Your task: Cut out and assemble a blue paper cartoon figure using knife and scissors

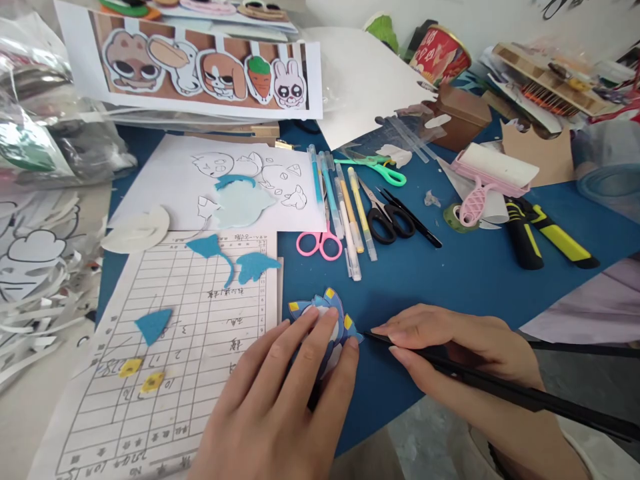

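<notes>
My left hand (285, 380) lies over a small blue figure cut-out (341, 319) with yellow patches, fingers stretched out and pressing on it. Much of the figure is hidden beneath them. Between the thumb and fingers of my right hand (460, 353) is a slim black pointed tool (465, 373). Its tip is at the figure's right edge, near a small blue point. Whether it is tweezers or something else I cannot tell. Left of my hands, blue felt pieces (257, 267) and yellow felt pieces (153, 382) lie on a form sheet (200, 333).
Pens (363, 213), pink-handled scissors (320, 245), black-handled scissors (390, 220) and black tweezers (415, 220) lie beyond my hands. Farther right are a pink roller (495, 173) and yellow-black pliers (550, 233). A drawing sheet (160, 173) and paper scraps (45, 320) lie left.
</notes>
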`<state>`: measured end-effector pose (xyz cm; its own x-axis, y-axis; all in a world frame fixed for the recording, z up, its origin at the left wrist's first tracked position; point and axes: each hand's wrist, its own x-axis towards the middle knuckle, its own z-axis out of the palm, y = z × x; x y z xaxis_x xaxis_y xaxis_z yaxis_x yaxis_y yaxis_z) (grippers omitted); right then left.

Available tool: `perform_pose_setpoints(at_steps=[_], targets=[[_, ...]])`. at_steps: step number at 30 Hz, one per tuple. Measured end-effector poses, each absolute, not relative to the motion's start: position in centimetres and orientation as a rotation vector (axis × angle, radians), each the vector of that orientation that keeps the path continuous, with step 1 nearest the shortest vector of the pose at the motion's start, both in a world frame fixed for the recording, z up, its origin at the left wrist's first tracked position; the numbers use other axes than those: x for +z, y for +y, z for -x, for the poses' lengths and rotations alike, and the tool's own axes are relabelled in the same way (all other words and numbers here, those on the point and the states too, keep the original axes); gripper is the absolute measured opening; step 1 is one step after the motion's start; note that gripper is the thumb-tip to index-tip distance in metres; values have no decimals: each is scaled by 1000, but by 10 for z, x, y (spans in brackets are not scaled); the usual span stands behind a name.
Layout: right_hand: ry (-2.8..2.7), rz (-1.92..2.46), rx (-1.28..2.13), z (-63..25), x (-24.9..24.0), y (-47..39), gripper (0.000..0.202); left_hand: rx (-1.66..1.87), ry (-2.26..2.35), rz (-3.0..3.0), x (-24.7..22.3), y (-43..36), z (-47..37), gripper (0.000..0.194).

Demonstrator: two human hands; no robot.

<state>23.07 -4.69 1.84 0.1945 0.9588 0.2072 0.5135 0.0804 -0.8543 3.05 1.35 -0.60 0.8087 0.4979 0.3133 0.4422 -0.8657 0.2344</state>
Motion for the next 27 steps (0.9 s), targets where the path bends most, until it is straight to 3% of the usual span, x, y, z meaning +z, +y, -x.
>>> perform_pose_setpoints(at_steps=[27], targets=[[-1509, 1605, 669, -233, 23, -46, 27, 487, 700, -2903, -5, 16, -30, 39]])
